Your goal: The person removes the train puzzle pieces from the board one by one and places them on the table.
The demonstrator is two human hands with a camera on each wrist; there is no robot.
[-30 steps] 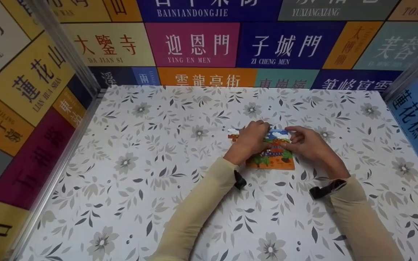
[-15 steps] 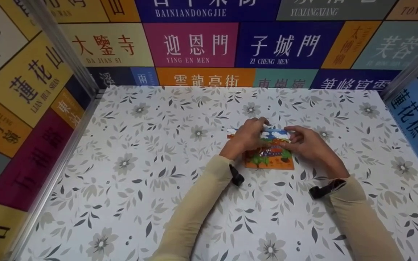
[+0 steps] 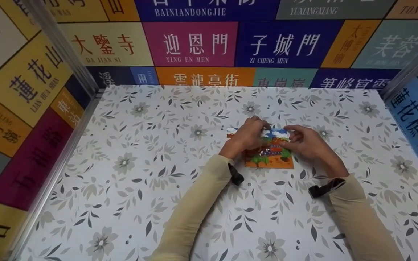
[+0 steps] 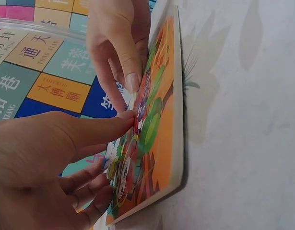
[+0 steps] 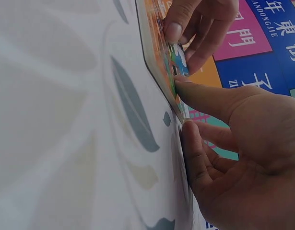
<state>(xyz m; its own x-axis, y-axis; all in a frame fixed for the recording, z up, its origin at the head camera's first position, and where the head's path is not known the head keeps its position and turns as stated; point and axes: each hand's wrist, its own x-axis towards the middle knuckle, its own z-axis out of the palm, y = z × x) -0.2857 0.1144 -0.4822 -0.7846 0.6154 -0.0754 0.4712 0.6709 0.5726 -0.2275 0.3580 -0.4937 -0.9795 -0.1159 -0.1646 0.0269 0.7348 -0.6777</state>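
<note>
A cartoon jigsaw puzzle (image 3: pixel 269 163) with an orange ground and blue sky lies flat on the table. My left hand (image 3: pixel 247 134) covers its left part, fingers bent. In the right wrist view that hand pinches a blue, white and green puzzle piece (image 5: pixel 179 60) by the puzzle's upper part; whether the piece sits in place is hidden. My right hand (image 3: pixel 308 143) pinches the puzzle's right edge near the far corner, thumb on top, as the right wrist view shows. A sky-and-red part (image 3: pixel 231 131) juts out left of the left hand.
A white floral cloth (image 3: pixel 129 199) covers the table. Panels with coloured place-name signs (image 3: pixel 194 43) stand along the back and both sides. Dark straps (image 3: pixel 327 188) circle both wrists over beige sleeves.
The left hand has shifted slightly left and away from me over the puzzle, baring more of the picture's middle. The right hand and puzzle stay nearly still.
</note>
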